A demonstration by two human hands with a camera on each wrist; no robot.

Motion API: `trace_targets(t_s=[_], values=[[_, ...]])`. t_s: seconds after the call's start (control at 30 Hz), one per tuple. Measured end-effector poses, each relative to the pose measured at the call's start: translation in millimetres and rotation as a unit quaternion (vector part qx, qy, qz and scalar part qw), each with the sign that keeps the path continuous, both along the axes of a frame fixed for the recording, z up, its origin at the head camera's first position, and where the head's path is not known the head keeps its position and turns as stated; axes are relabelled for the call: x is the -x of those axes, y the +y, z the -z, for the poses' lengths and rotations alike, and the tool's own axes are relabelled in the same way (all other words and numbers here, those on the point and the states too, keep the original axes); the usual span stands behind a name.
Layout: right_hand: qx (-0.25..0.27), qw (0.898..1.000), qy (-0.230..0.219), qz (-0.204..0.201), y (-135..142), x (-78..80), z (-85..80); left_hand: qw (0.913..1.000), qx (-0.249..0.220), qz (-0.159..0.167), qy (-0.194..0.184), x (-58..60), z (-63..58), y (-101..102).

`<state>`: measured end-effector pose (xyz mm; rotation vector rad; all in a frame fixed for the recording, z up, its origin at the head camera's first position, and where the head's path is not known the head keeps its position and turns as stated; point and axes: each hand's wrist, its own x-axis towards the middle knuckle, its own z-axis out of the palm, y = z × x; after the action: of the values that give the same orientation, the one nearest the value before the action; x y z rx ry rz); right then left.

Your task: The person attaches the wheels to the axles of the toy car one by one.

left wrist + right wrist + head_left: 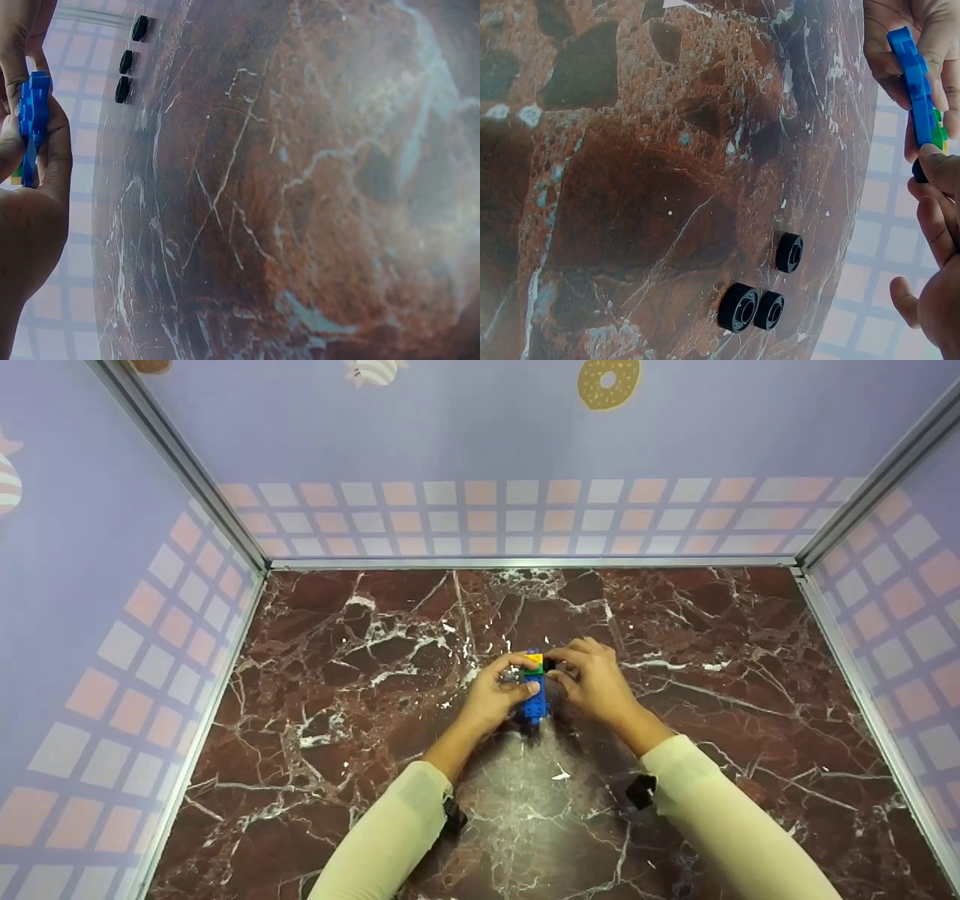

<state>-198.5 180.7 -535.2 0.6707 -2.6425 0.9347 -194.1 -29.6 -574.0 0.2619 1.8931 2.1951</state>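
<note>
With left fingers (pixel 514 661), gripping a blue toy (pixel 535 707) above the table (pixel 712 810), partly covering yellow and green bricks (pixel 937 135) on it; with right fingers (pixel 568 655), pinching a black piece (pixel 919 172) beside it, mostly hidden. Farther out, showing three black wheels (pixel 738 307) to the wrist views only.

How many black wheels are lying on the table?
3. In the right wrist view: the lower-left wheel, the lower-right wheel beside it, and the upper wheel. The right grip pinches a dark piece, partly hidden, perhaps another wheel; others may be hidden.
</note>
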Motion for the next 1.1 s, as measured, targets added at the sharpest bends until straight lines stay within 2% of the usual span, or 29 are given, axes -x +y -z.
trace_targets(t_s=[0.3, 0.6, 1.1], values=[[-0.011, 1.000, 0.011, 0.013, -1.1, -0.3, 1.3, 1.0000, -0.005, -0.001, -0.006, 0.2, -0.1, -0.4], [-0.010, 0.999, 0.034, 0.003, -0.6, -0.9, 0.1, 0.9997, -0.022, -0.002, -0.013, -1.6, -1.8, 0.8], [0.000, 1.000, 0.031, 0.005, -0.3, -0.8, 1.2, 0.9992, -0.037, 0.003, -0.014, -1.3, -0.5, 2.4]])
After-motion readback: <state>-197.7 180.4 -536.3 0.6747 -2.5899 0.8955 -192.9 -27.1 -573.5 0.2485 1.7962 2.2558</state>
